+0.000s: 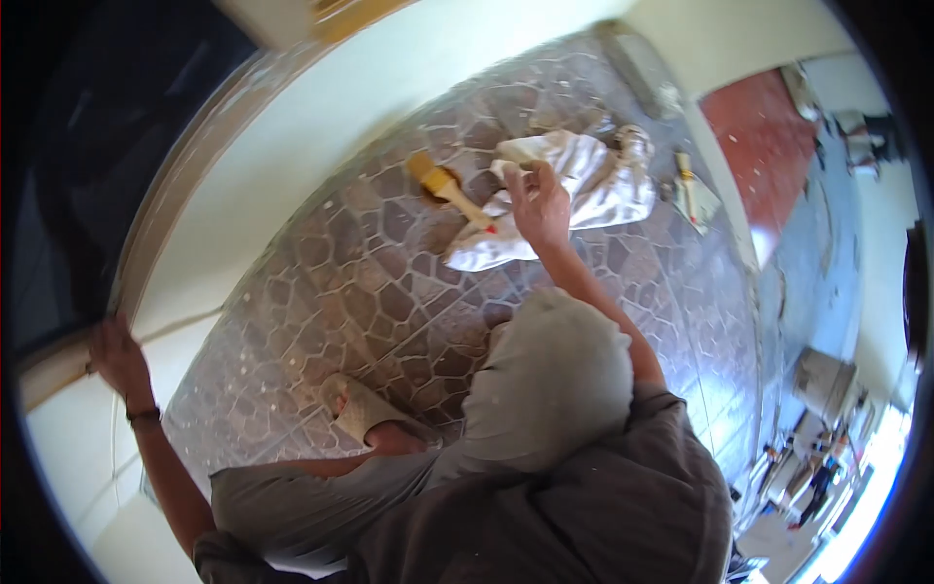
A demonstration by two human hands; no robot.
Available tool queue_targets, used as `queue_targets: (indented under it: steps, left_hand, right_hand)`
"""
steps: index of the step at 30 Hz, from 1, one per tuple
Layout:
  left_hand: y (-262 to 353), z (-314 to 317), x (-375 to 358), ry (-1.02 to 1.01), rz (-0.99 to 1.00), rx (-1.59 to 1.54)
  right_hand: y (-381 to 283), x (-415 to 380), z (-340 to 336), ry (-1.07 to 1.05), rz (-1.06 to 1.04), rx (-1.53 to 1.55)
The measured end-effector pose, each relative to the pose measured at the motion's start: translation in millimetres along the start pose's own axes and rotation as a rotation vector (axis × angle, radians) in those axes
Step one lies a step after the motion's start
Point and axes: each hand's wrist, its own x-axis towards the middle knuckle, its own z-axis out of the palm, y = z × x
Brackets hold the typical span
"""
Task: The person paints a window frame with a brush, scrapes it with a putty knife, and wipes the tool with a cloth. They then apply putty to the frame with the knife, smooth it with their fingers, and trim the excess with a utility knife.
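My right hand [541,206] is above a crumpled white cloth [608,190] on the stone-patterned floor, its fingers bent and apart. Nothing clear shows between them, though the fingertips overlap the cloth in view. Just left of that hand, a flat paintbrush [455,195] with a pale handle and red tip lies with its handle end over the cloth's edge. Under its head is a dark brown patch or container, partly hidden. Far to the left, my left hand [121,362] rests with its fingers on the brown frame [60,370] of a dark opening or pane.
A second brush [687,185] lies right of the cloth on a pale scrap. A white wall [282,185] runs along the floor's left side. A stone-like block [637,73] is at the far corner. Reddish floor [764,146] and assorted clutter [812,467] lie to the right.
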Motion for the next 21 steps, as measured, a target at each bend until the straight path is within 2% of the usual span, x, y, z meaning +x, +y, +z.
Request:
queue_targets:
  steps: [1,2,4,6,8,10,12,14,16,18,19,20,21]
  left_hand:
    - [-13.1,8.7,-6.7,-0.021,-0.003,-0.069]
    - [-7.3,6.2,-4.5,0.074,-0.052,-0.151]
    - [-5.9,2.0,-2.8,-0.013,-0.122,-0.119]
    - [-15.5,13.3,-2.9,-0.056,0.007,-0.066]
    - [-18.7,14.3,-5.6,-0.084,0.023,-0.117]
    - [-13.9,19.8,-3.5,-0.116,0.012,-0.144]
    - [-15.9,21.7,-9.5,-0.093,-0.042,-0.112]
    - [15.3,-1.5,4.3,-0.112,-0.105,-0.148]
    - [32.2,-10.1,12.3,-0.113,-0.14,-0.199]
    - [40.6,-9.4,14.0,-0.099,-0.102,-0.16]
    - [48.1,-18.8,18.3,-0.138,-0.151,-0.226]
    - [53.8,-27.1,21.2,-0.178,-0.212,-0.283]
    - [51.0,-21.4,12.5,-0.169,-0.19,-0.212]
  right_hand:
    - [14.3,12.7,-9.7,0.132,0.025,0.05]
    - [39.2,25.7,-20.7,0.202,-0.057,0.015]
    - [87.0,50.7,-46.2,0.395,-0.099,-0.152]
    - [139.1,65.2,-81.0,0.523,0.005,-0.409]
    - [193.9,70.2,-110.4,0.633,0.227,-0.419]
    - [216.9,71.6,-133.3,0.69,0.389,-0.499]
    - [220.9,78.9,-145.8,0.595,0.361,-0.438]
    - [191.5,97.7,-127.9,0.543,0.268,-0.305]
    - [146.0,110.8,-82.7,0.313,-0.07,-0.138]
    - [116.4,116.0,-26.5,-0.109,-0.241,0.038]
    - [97.2,117.8,-3.2,-0.276,-0.238,-0.169]
    - [81.4,117.4,16.3,-0.301,-0.28,-0.121]
    - [72.5,119.0,31.4,-0.33,-0.132,-0.298]
